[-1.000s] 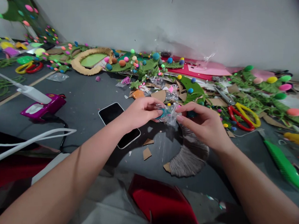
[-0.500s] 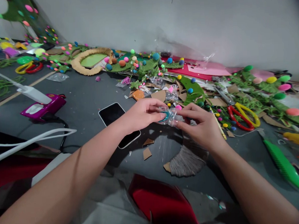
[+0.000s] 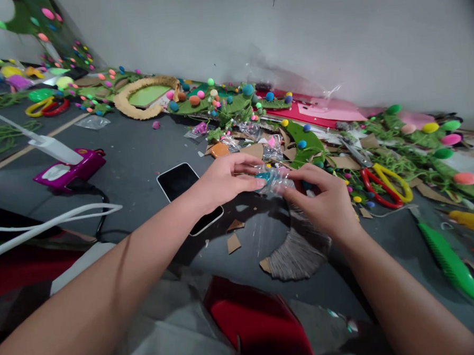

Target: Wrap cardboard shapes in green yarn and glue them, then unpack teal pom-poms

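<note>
Between my two hands is a small clear plastic packet [image 3: 276, 178] with something teal inside, too small to make out. My left hand [image 3: 237, 178] pinches its left end between thumb and fingers, right over the teal part. At the other end, the thumb and forefinger of my right hand [image 3: 319, 191] grip the crumpled film. Below my right hand lies a curved cardboard piece wrapped in grey yarn [image 3: 299, 256], partly covered by the hand. A phone [image 3: 177, 183] rests on the table [image 3: 136, 156], partly under my left forearm.
Red-and-yellow scissors [image 3: 384, 185] and a green-handled cutter [image 3: 448, 262] lie on the right. A purple glue gun [image 3: 72, 170] and a white cable [image 3: 64, 215] are on the left. Leaves, coloured pompoms and cardboard scraps [image 3: 233, 243] spread along the wall; a tan ring [image 3: 132, 106] lies among them.
My right hand has shifted slightly right, and the plastic packet is stretched a little longer between both hands. My left hand keeps its pinch almost in place.
</note>
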`<action>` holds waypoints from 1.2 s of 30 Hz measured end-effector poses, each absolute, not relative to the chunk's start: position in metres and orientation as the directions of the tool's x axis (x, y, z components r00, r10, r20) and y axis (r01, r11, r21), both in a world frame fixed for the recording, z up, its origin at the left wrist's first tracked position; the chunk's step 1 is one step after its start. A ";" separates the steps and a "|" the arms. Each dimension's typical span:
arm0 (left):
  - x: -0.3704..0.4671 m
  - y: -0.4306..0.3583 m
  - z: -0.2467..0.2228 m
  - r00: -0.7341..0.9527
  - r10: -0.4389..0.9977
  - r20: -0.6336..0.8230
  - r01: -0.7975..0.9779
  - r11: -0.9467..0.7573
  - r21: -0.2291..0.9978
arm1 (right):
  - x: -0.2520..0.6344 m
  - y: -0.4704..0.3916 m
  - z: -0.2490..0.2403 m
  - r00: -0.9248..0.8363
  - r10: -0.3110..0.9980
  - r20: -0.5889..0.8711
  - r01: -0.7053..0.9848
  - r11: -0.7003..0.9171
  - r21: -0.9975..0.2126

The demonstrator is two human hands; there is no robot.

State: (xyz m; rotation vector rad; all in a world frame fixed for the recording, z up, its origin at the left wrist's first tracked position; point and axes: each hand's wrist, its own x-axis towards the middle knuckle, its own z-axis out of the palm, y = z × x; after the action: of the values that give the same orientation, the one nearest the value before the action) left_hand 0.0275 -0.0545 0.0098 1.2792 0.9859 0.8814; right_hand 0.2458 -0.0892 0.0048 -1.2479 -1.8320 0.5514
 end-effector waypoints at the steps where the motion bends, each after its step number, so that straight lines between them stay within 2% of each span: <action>1: 0.027 -0.054 0.010 0.336 0.936 -0.108 -0.002 0.115 0.993 | 0.248 -0.088 0.004 -0.167 0.912 0.375 0.539 0.403 -0.740; 4: 0.026 -0.053 0.010 0.292 0.951 -0.099 -0.047 0.118 0.992 | 0.253 -0.086 0.003 -0.195 0.913 0.357 0.550 0.404 -0.731; 10: 0.027 -0.053 0.011 0.274 0.958 -0.085 -0.021 0.095 0.995 | 0.254 -0.086 0.003 -0.218 0.863 0.455 0.562 0.493 -0.665; 13: 0.028 -0.055 0.012 0.305 0.949 -0.078 -0.029 0.091 0.995 | 0.249 -0.088 0.002 -0.172 0.858 0.484 0.501 0.499 -0.707; 17: 0.029 -0.056 0.013 0.336 0.941 -0.033 -0.002 0.035 0.999 | 0.244 -0.089 0.002 -0.105 0.912 0.397 0.450 0.400 -0.798; 21: 0.029 -0.057 0.013 0.393 0.919 -0.023 0.000 0.025 1.000 | 0.244 -0.091 0.002 -0.066 0.898 0.436 0.482 0.411 -0.774; 29: 0.030 -0.056 0.011 0.219 0.972 -0.083 0.033 0.078 0.996 | 0.247 -0.090 0.002 -0.132 0.848 0.514 0.528 0.499 -0.687; 32: 0.026 -0.056 0.017 0.233 0.961 -0.150 -0.110 0.180 0.978 | 0.250 -0.089 0.004 -0.096 0.831 0.548 0.549 0.503 -0.667; 34: 0.020 -0.055 0.023 0.321 0.927 -0.195 -0.234 0.277 0.932 | 0.252 -0.088 0.006 -0.029 0.823 0.568 0.552 0.487 -0.677; 36: 0.014 -0.056 0.028 0.432 0.885 -0.175 -0.281 0.316 0.906 | 0.256 -0.087 0.010 0.053 0.820 0.570 0.547 0.453 -0.704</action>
State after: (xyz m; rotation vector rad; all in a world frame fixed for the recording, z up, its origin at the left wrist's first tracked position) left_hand 0.0144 -0.0564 0.0284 0.9409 0.7777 0.8790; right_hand 0.2560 -0.0868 0.0103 -1.2135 -1.6193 0.3146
